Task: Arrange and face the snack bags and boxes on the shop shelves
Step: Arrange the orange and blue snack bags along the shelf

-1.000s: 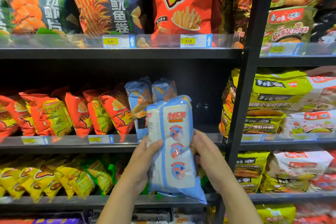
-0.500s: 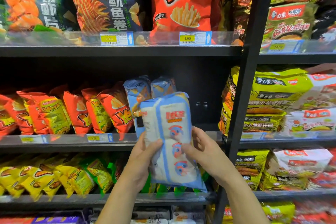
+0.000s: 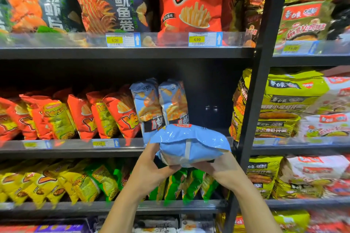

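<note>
Bare forearms, bare left hand [image 3: 148, 169], bare right hand [image 3: 217, 167], slim wrists

Non-stock items: black upright [image 3: 262, 85] runs top to bottom right of centre, splitting two bays. Upper clear rail [image 3: 170, 39] carries two price tags, each a yellow patch plus a blue up-arrow: 5.00 tag [image 3: 122, 39] left, 4.90 tag [image 3: 205, 39] right, well apart. Right bay tag [image 3: 301, 48] is blurred, digits unreadable. Middle clear rail [image 3: 72, 143] has a 3.00 tag [image 3: 105, 143] and, further left, a blurred tag [image 3: 37, 144]. Dark back panel [image 3: 210, 89] shows in the gap left of the upright, with two small bright spots [image 3: 211, 108] on it. Can't tell what they are.
</note>
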A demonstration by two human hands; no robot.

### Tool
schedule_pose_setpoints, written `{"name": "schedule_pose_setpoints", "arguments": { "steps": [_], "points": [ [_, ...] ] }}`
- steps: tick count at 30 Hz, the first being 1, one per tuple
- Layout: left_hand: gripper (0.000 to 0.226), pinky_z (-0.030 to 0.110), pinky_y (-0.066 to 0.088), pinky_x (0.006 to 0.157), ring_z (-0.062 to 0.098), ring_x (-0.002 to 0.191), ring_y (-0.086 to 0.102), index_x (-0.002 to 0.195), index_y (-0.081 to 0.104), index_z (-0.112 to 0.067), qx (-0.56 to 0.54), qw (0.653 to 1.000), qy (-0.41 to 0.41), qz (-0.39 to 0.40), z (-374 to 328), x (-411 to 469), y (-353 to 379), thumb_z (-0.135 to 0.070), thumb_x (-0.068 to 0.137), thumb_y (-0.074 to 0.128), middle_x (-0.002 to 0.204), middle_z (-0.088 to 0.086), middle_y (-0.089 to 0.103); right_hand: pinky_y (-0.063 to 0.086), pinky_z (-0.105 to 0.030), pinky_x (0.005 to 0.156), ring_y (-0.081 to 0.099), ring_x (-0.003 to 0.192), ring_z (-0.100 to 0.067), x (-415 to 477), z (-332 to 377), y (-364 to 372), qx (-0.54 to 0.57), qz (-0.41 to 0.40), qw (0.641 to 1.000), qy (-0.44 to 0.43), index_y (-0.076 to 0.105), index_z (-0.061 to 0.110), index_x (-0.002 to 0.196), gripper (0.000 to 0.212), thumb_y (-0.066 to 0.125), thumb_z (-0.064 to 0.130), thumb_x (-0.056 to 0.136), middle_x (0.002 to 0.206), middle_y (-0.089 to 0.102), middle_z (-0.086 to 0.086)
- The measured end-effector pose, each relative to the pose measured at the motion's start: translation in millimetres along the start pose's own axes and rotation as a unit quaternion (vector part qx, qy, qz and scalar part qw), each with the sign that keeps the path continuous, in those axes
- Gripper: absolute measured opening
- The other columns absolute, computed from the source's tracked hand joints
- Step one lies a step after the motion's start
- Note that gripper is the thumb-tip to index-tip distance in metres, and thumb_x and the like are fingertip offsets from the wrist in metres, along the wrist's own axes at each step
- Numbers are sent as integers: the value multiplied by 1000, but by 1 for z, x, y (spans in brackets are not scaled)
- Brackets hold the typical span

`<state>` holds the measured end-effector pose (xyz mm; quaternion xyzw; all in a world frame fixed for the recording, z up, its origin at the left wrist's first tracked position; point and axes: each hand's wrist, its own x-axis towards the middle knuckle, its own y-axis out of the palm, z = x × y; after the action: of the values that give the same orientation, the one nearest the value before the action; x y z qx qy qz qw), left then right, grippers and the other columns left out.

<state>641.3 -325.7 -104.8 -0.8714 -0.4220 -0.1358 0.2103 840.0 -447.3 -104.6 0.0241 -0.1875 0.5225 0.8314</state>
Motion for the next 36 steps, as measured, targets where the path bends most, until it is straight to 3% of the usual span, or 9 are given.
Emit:
{"name": "schedule_pose_setpoints", "arguments": {
  "steps": [2,5,8,12,16,19,25,29,36],
  "points": [
    [73,47,45,115,5,132,58,131,57,-53,-1,1000,6,19,-4,2,-3,-24,75,92,136,-17,66,58,-43,99,69,115,-18,1,3,-2,-46,-9,999,-2,68,22,123,56,93,21,73,116,76,3],
    [83,39,49,111,9,135,57,149,49,-38,-21,997,5,68,-13,7,-12,-37,75,87,145,-14,61,60,-30,88,73,108,-18,4,15,-9,-39,-5,999,13,67,19,117,51,88,-3,76,109,78,5],
    [73,35,55,104,12,129,64,146,51,-31,-79,993,-28,87,-27,15,-15,-40,80,81,141,-11,66,61,-33,88,75,108,-18,7,31,-14,18,46,998,35,63,19,123,48,86,18,81,118,77,2],
    [62,54,50,111,25,123,69,133,63,-22,-160,975,-151,42,-46,30,-9,-49,82,85,132,4,73,60,-46,94,77,103,-25,18,46,-7,72,48,987,137,65,11,125,52,75,43,85,114,79,-6],
    [35,38,65,77,27,94,79,119,74,-10,-231,935,-259,71,-72,36,-3,-39,102,64,110,13,80,54,-53,104,76,105,-32,27,55,0,117,16,968,223,72,6,122,63,74,54,81,110,79,-13],
    [37,39,61,83,27,93,80,117,75,-10,-243,923,-291,69,-76,41,-5,-41,100,64,110,14,80,54,-53,105,76,105,-32,29,59,1,149,6,959,240,72,6,124,63,75,53,81,111,79,-14],
    [36,42,64,85,30,96,79,121,73,-6,-259,930,-256,52,-71,43,-2,-34,100,65,114,17,78,56,-51,103,77,103,-28,26,64,-1,161,9,960,229,68,15,129,61,63,61,89,114,79,-9],
    [49,55,55,103,37,113,73,133,63,-5,-285,934,-212,33,-60,42,2,-35,94,70,121,18,76,52,-55,106,74,110,-32,17,58,-3,271,31,938,214,67,18,132,60,64,56,85,125,74,-14],
    [42,14,48,75,-6,97,63,131,58,-25,-7,985,-95,-142,-47,29,10,-36,94,75,122,-14,63,63,-47,87,76,105,-25,20,39,1,105,-53,989,93,54,15,136,53,77,27,90,119,77,-3]
  ]
}}
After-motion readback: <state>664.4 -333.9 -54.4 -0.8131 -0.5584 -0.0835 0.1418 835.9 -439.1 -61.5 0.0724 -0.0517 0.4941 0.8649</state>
